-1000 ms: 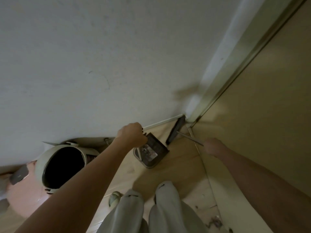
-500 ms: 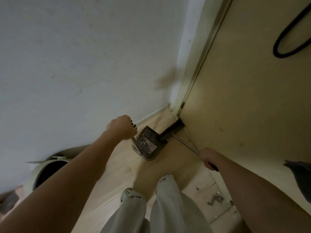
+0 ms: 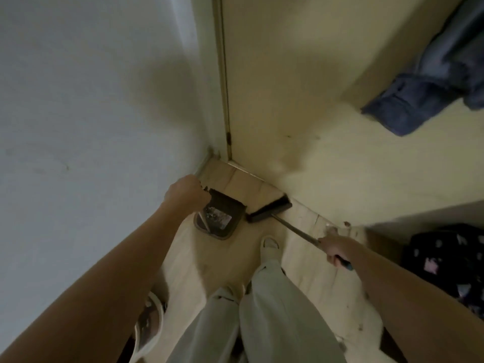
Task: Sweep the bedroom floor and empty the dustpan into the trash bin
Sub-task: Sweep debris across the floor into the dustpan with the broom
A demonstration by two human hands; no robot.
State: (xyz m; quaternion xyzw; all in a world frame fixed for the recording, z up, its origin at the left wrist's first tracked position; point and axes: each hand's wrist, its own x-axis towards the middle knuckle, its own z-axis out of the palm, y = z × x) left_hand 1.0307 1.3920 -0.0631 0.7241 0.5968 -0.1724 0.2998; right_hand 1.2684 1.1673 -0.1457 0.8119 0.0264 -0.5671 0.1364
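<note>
I stand on the pale wood-plank floor (image 3: 262, 179) in the corner beside the cream door (image 3: 301, 87). The dark long-handled broom (image 3: 269, 208) rests its head at the door's base; my right hand (image 3: 337, 248) is wrapped around its metal shaft. The dark rectangular plastic dustpan (image 3: 218, 218), holding debris, sits on the floor just beside the broom head; my left hand (image 3: 187, 195) grasps its upright handle. Risk: tilting the dustpan spills the debris; a fast stroke scatters dust past its lip.

Bare forearms, pale grey trousers (image 3: 275, 318), light shoes (image 3: 269, 247)
</note>
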